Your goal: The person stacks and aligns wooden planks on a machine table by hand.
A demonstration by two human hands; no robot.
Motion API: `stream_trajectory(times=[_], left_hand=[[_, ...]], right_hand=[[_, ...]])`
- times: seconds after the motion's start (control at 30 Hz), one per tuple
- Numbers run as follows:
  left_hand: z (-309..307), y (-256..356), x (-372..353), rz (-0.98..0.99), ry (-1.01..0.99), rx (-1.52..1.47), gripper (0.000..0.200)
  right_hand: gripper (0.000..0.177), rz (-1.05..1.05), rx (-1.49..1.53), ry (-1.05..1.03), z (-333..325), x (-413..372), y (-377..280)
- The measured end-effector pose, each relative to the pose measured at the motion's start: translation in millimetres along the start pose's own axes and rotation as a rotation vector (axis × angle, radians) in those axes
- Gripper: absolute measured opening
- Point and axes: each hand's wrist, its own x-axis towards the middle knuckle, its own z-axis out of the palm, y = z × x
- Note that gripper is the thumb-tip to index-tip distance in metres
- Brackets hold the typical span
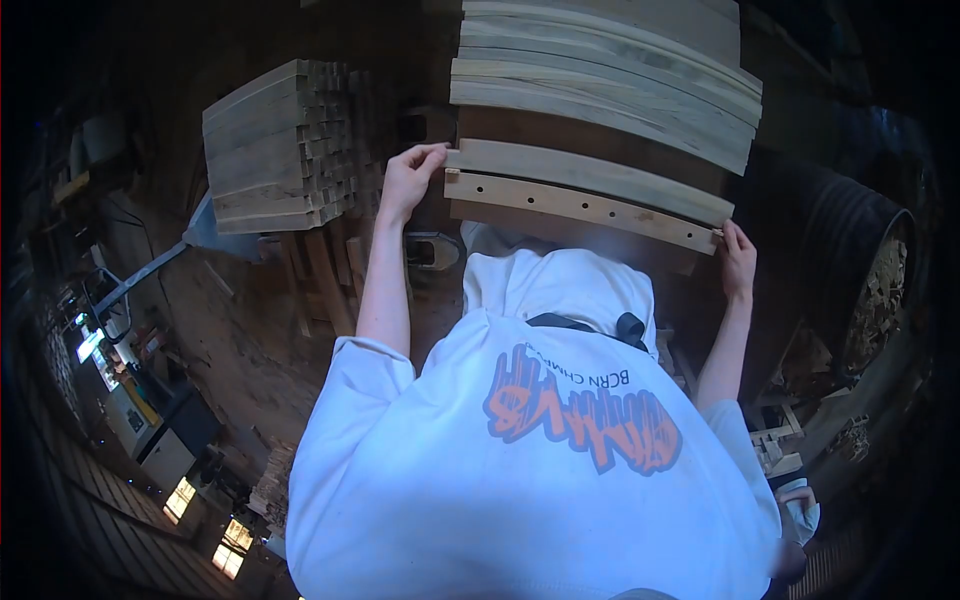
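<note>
A plain wooden slat [590, 178] lies crosswise in front of my body. Against its near side is a wooden strip with several round holes [572, 207], a thin dark gap between the two. My left hand [408, 182] pinches the left end of the plain slat between thumb and fingers. At the opposite end, my right hand [738, 258] has its fingers closed on the slat's right tip, close to the end of the holed strip. The exact contact under the right fingers is partly hidden.
Beyond the slat lies a layered stack of boards [600, 90] on a brown surface. To the left stands a tall pile of short boards [262, 150]. A dark drum [885, 290] holding wood scraps is at right. Another person's sleeve [800, 515] shows at lower right.
</note>
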Motion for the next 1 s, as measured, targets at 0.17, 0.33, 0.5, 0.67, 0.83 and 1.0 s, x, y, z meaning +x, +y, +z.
stream_trajectory(times=[0.17,0.33,0.5,0.67,0.83,1.0], left_hand=[[1.1,18.7,2.7,0.12,-0.006,0.351,0.029],[14.2,31.4,4.8,0.232,-0.054,0.573,0.034],[15.0,34.9,10.4,0.124,-0.087,0.688,0.038],[14.8,37.8,12.4,0.034,-0.117,0.634,0.041],[24.6,50.3,3.8,-0.084,-0.053,0.587,0.058],[12.2,84.3,-33.8,0.46,-0.081,0.691,0.075]], right_hand=[[0.035,0.012,0.166,0.008,3.2,-14.8,14.8],[0.037,0.023,0.038,0.016,0.5,-12.8,11.9],[0.037,-0.085,-0.042,-0.079,4.0,-14.0,0.5],[0.04,-0.02,-0.024,-0.099,0.6,-11.1,-15.7],[0.037,-0.154,-0.38,-0.061,11.3,-1.9,-37.0],[0.038,-0.38,-0.626,0.017,19.2,-12.9,-83.6]])
